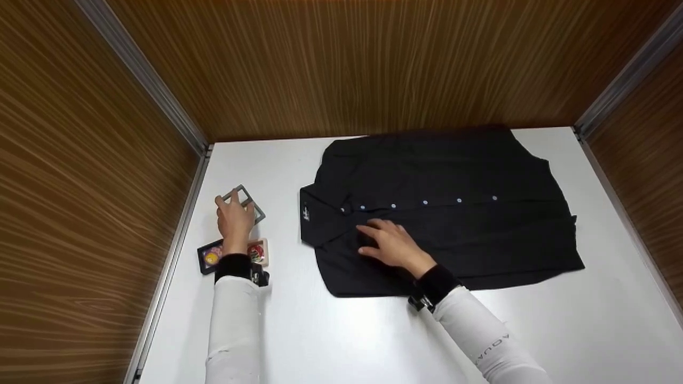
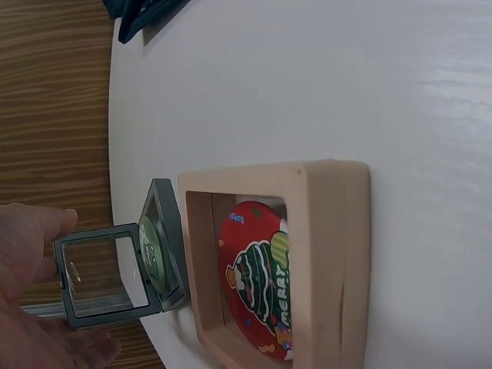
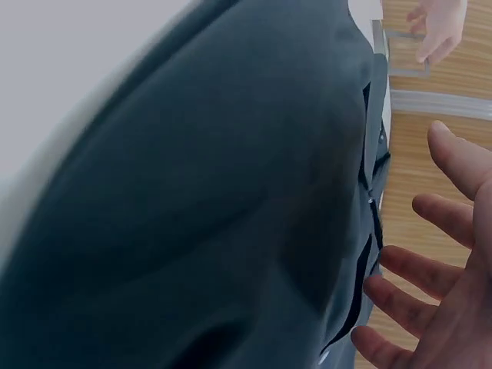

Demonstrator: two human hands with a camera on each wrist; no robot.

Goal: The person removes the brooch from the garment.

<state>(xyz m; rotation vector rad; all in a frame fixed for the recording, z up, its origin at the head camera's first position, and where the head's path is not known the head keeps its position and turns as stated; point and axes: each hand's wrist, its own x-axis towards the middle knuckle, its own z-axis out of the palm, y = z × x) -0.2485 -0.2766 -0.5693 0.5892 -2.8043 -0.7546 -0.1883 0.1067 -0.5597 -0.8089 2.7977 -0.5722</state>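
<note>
My left hand (image 1: pixel 235 217) grips a small grey display case (image 1: pixel 259 214) at the left of the table. In the left wrist view its clear-windowed lid (image 2: pixel 108 269) stands swung up by my fingers, and a green round badge (image 2: pixel 154 254) sits in the other half. Below that hand lie a beige case (image 2: pixel 330 261) with a red Christmas badge (image 2: pixel 254 280) and a dark case (image 1: pixel 203 260) with a colourful badge, both partly hidden by my wrist. My right hand (image 1: pixel 392 245), fingers spread, hovers over or touches a black buttoned shirt (image 1: pixel 453 240); contact is unclear.
The shirt lies flat across the white table (image 1: pixel 331 341), collar to the left. Wood-grain panels (image 1: pixel 373 69) with metal corner rails (image 1: pixel 171 101) enclose the back and both sides.
</note>
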